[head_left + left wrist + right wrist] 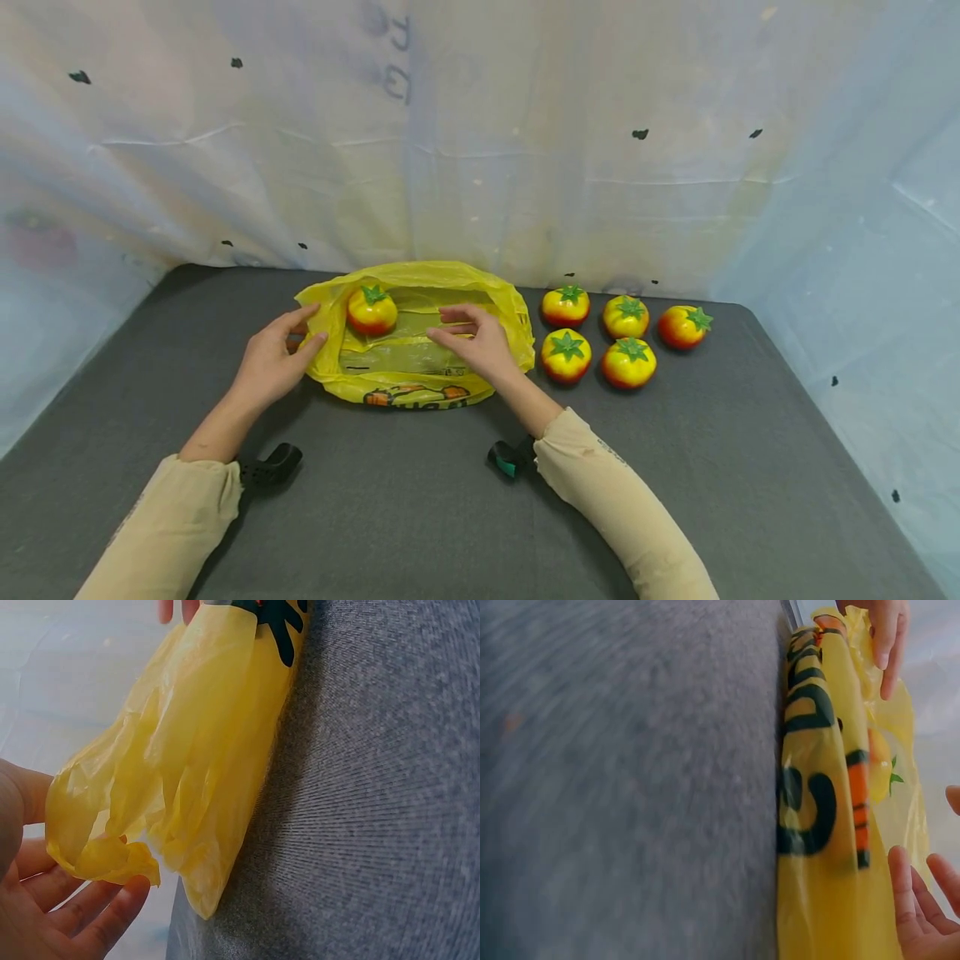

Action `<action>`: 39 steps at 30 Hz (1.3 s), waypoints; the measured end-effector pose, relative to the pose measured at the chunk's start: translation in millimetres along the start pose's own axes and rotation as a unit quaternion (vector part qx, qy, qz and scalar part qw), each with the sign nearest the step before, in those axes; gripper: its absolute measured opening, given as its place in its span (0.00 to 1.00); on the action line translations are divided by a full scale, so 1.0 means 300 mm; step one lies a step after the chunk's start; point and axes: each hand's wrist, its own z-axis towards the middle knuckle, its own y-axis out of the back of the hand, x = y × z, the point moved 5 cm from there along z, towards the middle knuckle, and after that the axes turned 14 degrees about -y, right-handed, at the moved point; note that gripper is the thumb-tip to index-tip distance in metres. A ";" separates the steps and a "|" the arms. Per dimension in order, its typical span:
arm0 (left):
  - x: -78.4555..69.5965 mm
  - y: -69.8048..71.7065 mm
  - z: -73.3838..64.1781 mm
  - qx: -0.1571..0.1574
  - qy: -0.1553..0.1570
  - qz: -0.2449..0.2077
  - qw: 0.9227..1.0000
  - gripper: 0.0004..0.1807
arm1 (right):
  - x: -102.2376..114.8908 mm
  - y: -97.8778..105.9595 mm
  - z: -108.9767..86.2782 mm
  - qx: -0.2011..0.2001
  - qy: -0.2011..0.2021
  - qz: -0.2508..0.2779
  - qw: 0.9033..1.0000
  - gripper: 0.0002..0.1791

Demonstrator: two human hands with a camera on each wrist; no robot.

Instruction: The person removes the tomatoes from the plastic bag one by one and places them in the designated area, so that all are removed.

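Note:
A yellow plastic bag [420, 396] lies with its mouth spread wide, dark print and orange drawing on its near side. Inside at its left sits a red-and-yellow toy tomato [372, 311] with a green leafy top. My left hand [272, 354] holds the bag's left edge; in the left wrist view the fingers [112, 915] curl around the loose plastic. Over the right part of the bag's mouth hovers my right hand [483, 343], fingers relaxed and thumb apart from them, holding nothing. The right wrist view shows this hand [926, 922] beside the bag's upper edge.
Several more toy tomatoes [628, 363] stand in two rows just right of the bag. All rest on a dark grey table [420, 508]. Pale plastic sheeting [480, 192] hangs behind and at both sides.

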 end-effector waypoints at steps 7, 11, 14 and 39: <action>-0.007 -0.004 -0.005 -0.001 0.007 -0.002 1.000 0.30 | 0.001 -0.043 0.020 0.010 -0.001 0.002 1.000 0.26; -0.007 -0.006 -0.007 -0.002 0.006 -0.005 1.000 0.30 | 0.008 -0.069 0.033 0.007 -0.010 0.005 1.000 0.26; -0.007 -0.005 -0.008 -0.003 0.007 -0.008 1.000 0.30 | 0.016 -0.094 0.047 0.005 -0.020 0.007 1.000 0.25; -0.009 0.001 -0.002 -0.003 -0.003 -0.006 1.000 0.29 | 0.053 -0.244 0.147 -0.039 -0.096 -0.007 0.995 0.35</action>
